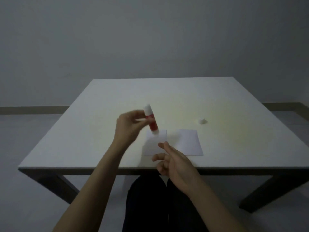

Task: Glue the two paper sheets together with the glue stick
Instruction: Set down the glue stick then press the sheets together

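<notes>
My left hand point(127, 127) holds a red and white glue stick point(34, 120) tilted in the air, its lower end just above the far left corner of the left paper sheet point(154, 143). The second white sheet point(189, 142) lies flat just to the right of the first, a small gap between them. My right hand point(173, 162) hovers over the table's near edge with fingers apart and nothing in it, covering the near right corner of the left sheet. The glue stick's white cap point(202, 121) sits alone farther back on the right.
The white table point(83, 139) stands against a bare grey wall, with dark legs below. My dark-trousered legs point(150, 206) show under the near edge. The floor lies open on both sides.
</notes>
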`<state>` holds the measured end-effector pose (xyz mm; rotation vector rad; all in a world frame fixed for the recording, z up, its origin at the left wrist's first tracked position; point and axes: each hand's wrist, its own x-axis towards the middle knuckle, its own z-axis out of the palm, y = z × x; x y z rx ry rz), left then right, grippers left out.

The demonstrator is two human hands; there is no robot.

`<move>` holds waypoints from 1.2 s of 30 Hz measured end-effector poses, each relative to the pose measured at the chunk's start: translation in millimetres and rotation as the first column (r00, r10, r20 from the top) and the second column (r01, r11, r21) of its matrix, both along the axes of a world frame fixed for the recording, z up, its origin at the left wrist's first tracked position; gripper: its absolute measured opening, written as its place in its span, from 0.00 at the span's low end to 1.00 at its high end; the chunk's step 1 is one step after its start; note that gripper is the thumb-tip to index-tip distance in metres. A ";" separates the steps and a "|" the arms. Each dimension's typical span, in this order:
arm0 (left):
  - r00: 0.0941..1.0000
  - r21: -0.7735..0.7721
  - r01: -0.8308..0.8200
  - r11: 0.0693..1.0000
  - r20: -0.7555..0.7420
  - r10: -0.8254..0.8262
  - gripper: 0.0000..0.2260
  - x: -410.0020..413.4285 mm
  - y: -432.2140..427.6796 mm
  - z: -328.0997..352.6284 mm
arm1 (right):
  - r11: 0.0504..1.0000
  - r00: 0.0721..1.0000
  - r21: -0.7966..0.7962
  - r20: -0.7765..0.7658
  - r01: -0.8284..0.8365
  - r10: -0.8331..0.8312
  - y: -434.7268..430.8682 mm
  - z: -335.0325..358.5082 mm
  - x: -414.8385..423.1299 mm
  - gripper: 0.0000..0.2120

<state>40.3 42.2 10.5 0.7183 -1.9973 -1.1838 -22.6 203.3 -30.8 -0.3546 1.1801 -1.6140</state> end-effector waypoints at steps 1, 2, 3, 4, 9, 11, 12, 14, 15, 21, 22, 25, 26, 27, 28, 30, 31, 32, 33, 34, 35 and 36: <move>0.996 -0.080 -0.085 0.993 0.012 0.086 0.11 -4.1 -12.2 6.8 | 1.000 0.998 0.004 -0.057 -0.001 0.001 3.1 0.1 -0.4 0.16; 0.988 -0.140 -0.150 0.979 0.014 0.153 0.11 -8.9 -24.3 12.8 | 1.000 0.994 0.006 -0.111 -0.003 0.004 5.8 0.1 -0.5 0.15; 0.980 -0.179 -0.190 0.965 0.024 0.197 0.11 -14.0 -35.1 16.9 | 1.000 0.987 0.012 -0.160 -0.002 0.004 8.0 0.2 -0.1 0.13; 0.973 -0.207 -0.212 0.955 0.049 0.227 0.11 -19.7 -44.4 18.5 | 1.000 0.979 0.021 -0.203 0.001 0.003 9.4 0.5 0.3 0.11; 0.939 -0.213 -0.242 0.947 0.194 0.283 0.11 -38.0 -71.9 1.1 | 0.995 0.901 0.093 -0.430 -0.020 0.058 11.6 -1.7 4.1 0.08; 0.932 -0.192 -0.252 0.949 0.217 0.291 0.12 -39.4 -76.2 -8.5 | 0.989 0.787 0.147 -0.613 0.019 0.076 12.2 -6.6 5.5 0.08; 0.929 -0.186 -0.257 0.948 0.224 0.295 0.12 -39.5 -77.4 -12.7 | 0.987 0.695 0.152 -0.715 0.052 0.073 12.0 -10.3 6.1 0.09; 0.928 -0.177 -0.259 0.950 0.228 0.296 0.11 -39.4 -77.9 -18.8 | 0.985 0.468 0.138 -0.881 0.100 0.076 9.7 -17.5 8.0 0.14; 0.928 -0.171 -0.258 0.951 0.230 0.293 0.11 -39.4 -77.5 -20.6 | 0.984 0.349 0.139 -0.933 0.110 0.093 7.2 -20.3 9.3 0.17; 0.931 -0.182 -0.235 0.955 0.240 0.274 0.11 -39.2 -72.3 -27.3 | 0.956 -0.216 0.232 -0.939 0.180 0.268 -13.8 -26.9 10.5 0.33; 0.933 -0.185 -0.236 0.954 0.232 0.276 0.11 -39.0 -71.5 -28.4 | 0.948 -0.268 0.249 -0.916 0.200 0.297 -16.8 -25.8 10.6 0.34; 0.937 -0.181 -0.241 0.953 0.213 0.277 0.11 -37.9 -70.1 -30.7 | 0.943 -0.361 0.259 -0.876 0.208 0.320 -18.2 -22.2 11.8 0.32; 0.940 -0.173 -0.240 0.955 0.204 0.273 0.10 -37.3 -70.0 -31.2 | 0.952 -0.418 0.226 -0.859 0.207 0.295 -15.9 -21.4 12.9 0.29; 0.944 -0.163 -0.238 0.957 0.194 0.268 0.10 -36.3 -69.9 -31.6 | 0.962 -0.484 0.178 -0.836 0.207 0.259 -13.7 -21.4 14.3 0.25; 0.947 -0.150 -0.237 0.960 0.185 0.262 0.10 -35.7 -69.9 -32.2 | 0.972 -0.542 0.132 -0.812 0.195 0.218 -12.0 -22.7 16.0 0.19; 0.953 -0.115 -0.240 0.964 0.162 0.256 0.10 -35.4 -69.5 -34.1 | 0.988 -0.611 0.052 -0.781 0.146 0.131 -10.3 -25.3 18.3 0.10; 0.955 -0.102 -0.242 0.965 0.150 0.255 0.10 -35.1 -68.7 -35.1 | 0.991 -0.622 0.020 -0.777 0.129 0.096 -10.4 -26.0 18.7 0.08; 0.957 -0.095 -0.241 0.966 0.144 0.253 0.11 -34.9 -68.1 -35.7 | 0.993 -0.627 -0.002 -0.776 0.119 0.073 -10.7 -26.2 18.9 0.08; 0.958 -0.091 -0.238 0.967 0.145 0.249 0.13 -34.9 -67.8 -36.4 | 0.993 -0.631 -0.014 -0.773 0.116 0.063 -10.8 -25.5 19.2 0.08; 0.958 -0.089 -0.234 0.968 0.149 0.245 0.15 -35.0 -68.2 -37.3 | 0.993 -0.634 -0.031 -0.772 0.111 0.047 -10.6 -23.9 19.2 0.08; 0.958 -0.089 -0.229 0.969 0.157 0.241 0.20 -34.8 -68.4 -37.7 | 0.993 -0.622 -0.050 -0.782 0.107 0.028 -9.7 -21.6 18.9 0.08; 0.957 -0.097 -0.228 0.969 0.162 0.241 0.24 -34.3 -67.6 -36.4 | 0.993 -0.583 -0.066 -0.812 0.103 0.006 -8.3 -18.1 17.3 0.08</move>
